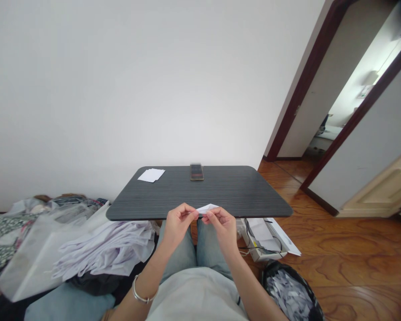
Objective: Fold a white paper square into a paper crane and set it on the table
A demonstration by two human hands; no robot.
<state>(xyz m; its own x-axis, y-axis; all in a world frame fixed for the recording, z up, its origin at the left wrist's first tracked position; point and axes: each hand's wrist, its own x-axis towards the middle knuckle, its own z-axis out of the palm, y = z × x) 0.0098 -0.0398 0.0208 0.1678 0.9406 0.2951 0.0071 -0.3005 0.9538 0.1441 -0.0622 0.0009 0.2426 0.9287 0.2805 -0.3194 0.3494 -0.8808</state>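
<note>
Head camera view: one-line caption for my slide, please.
Left hand and right hand pinch folded white paper before a dark table holding paper sheets and a phone.

White paper (207,207) partly hidden behind the fingers (214,215), patterned bag (289,292) cut off below

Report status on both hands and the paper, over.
Left hand, right hand: fingers pinching white paper. Held above the knees. Dark table just beyond.
</note>
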